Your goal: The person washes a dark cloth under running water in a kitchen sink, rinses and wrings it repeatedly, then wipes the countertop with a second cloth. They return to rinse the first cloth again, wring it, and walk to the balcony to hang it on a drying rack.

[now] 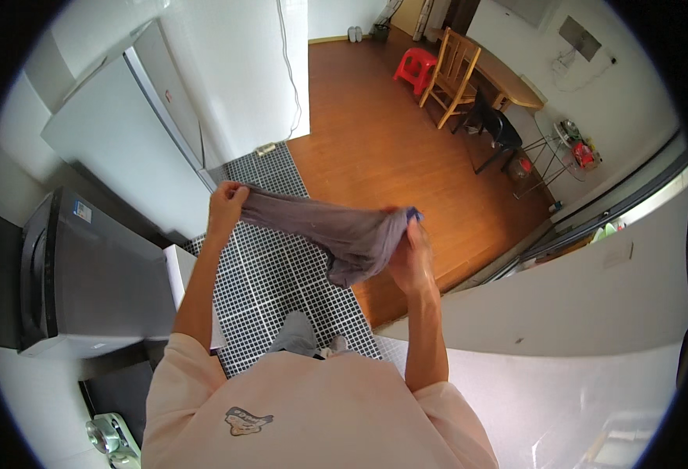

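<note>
A greyish-purple cloth [326, 225] is stretched in the air between my two hands, over the tiled floor. My left hand [226, 205] pinches its narrow end, fingers closed. At the other end my right hand [411, 258] grips the bunched, wider part, where a bit of blue shows by the thumb; most of the right fingers are hidden behind the fabric. The cloth sags in folds near the right hand. Whether it is a garment or a plain cloth, I cannot tell.
A fridge [127, 135] and a dark grey washing machine [109, 264] stand on the left. Beyond the black-and-white tiles [256, 287] lies a wooden floor [367, 146], with a red stool [416, 67], a wooden chair [452, 73] and a black chair [496, 126] at the back right.
</note>
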`<state>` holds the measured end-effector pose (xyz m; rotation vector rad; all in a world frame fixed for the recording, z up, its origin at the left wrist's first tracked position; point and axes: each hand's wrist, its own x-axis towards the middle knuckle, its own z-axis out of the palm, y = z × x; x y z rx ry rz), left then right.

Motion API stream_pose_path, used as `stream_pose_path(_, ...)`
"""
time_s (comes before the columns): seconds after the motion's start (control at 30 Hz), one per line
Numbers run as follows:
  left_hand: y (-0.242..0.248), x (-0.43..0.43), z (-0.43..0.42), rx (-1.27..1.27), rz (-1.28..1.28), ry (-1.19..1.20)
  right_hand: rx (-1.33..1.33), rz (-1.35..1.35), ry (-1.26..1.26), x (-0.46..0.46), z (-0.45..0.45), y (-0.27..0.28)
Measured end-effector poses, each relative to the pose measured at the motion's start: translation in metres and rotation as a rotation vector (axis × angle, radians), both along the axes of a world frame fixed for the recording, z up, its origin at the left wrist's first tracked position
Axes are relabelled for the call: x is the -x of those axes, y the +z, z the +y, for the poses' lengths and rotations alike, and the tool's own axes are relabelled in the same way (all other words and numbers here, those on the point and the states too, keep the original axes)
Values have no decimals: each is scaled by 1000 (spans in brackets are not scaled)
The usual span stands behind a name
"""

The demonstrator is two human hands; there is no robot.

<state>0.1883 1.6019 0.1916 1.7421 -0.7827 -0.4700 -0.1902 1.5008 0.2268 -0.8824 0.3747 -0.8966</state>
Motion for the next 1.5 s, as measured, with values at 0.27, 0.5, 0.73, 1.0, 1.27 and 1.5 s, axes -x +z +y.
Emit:
stream_pose_path(0.27,-66,-34,-64,-120,130,-237,-275,38,210,-110,-90,20)
stream_pose_path(0.5,-73,47,-167,54,-42,-668,-112,-10,175,-224,-169,-14)
stream_pose_path(0.73,-46,-94,-275,87,129,-232,267,32,-236,-302,-266,13)
stream_pose_path(1.0,3,-224,-337,208,185,-176,997,637,-275,-414,-389,-22)
stream_pose_path(1.27,16,-242,-436,59,8,-200,1058,354,149,-504,-447,-85)
stream_pose_path(1.5,32,-269,-525,24,266,-329,-43,488,374,-512,-547,-92)
